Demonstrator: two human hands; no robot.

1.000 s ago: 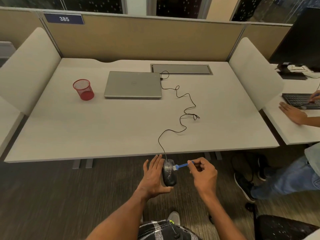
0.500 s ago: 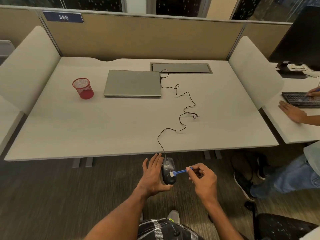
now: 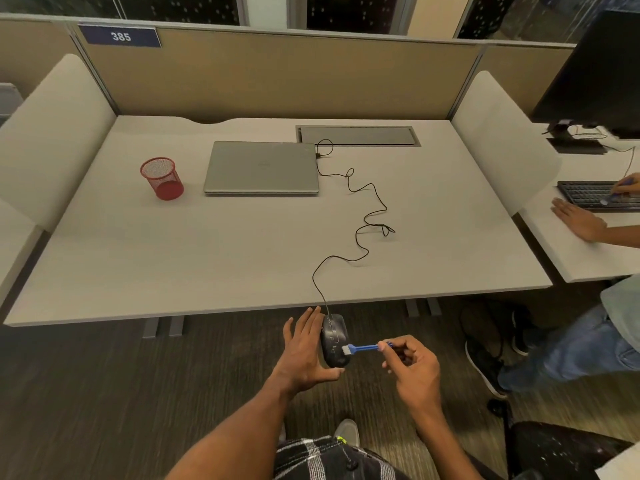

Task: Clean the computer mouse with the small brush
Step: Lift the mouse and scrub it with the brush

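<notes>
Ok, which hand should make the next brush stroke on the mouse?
Right. The right hand already pinches the blue brush with its bristles at the mouse, while the left hand cradles the mouse off the desk.

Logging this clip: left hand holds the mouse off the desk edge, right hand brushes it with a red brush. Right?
Not quite: the brush is blue, as the head view shows. The left hand does hold the mouse off the desk edge, and the right hand brushes it.

Blue sign [image 3: 120, 36] atop back partition [image 3: 277, 77] reads "385".
</notes>
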